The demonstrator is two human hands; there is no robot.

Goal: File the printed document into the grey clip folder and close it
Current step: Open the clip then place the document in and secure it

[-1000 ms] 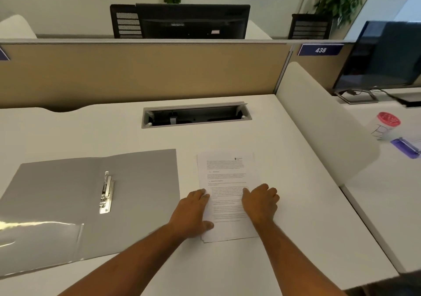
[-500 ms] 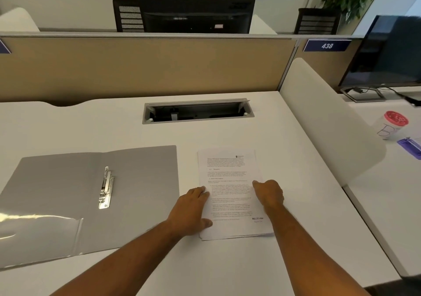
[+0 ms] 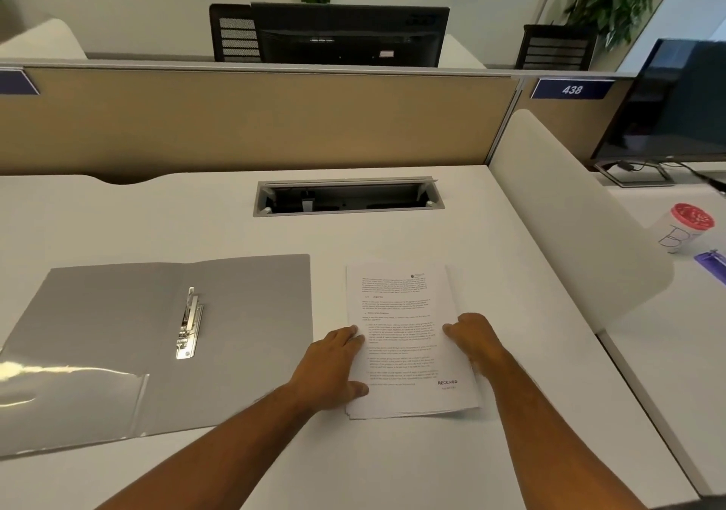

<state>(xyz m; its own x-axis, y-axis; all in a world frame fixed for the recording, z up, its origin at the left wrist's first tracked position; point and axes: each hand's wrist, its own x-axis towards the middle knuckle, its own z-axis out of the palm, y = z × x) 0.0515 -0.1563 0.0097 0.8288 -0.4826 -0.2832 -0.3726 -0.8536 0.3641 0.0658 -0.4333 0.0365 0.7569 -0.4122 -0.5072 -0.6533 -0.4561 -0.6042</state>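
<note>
The printed document (image 3: pixel 404 313), a thin stack of white sheets with text and a "RECEIVED" stamp, lies flat on the white desk (image 3: pixel 393 462). My left hand (image 3: pixel 334 368) rests flat on the stack's left edge, fingers spread, thumb on the paper. At the right edge my right hand (image 3: pixel 473 334) has its fingers curled in against the sheets; whether it grips them I cannot tell. The grey clip folder (image 3: pixel 129 329) lies open to the left, its metal clip (image 3: pixel 189 323) along the spine and a clear pocket (image 3: pixel 66 395) on the left flap.
An open cable tray (image 3: pixel 347 197) is set into the desk behind the paper. A tan partition (image 3: pixel 255 116) closes the back, a white divider (image 3: pixel 569 215) the right side. Beyond that divider stand a red-lidded cup (image 3: pixel 685 228), a purple object (image 3: pixel 713 264) and a monitor (image 3: pixel 683 105).
My right hand slid from the middle of the page to its right edge and curled its fingers. My left hand stayed on the left edge. The lower part of the page is now uncovered.
</note>
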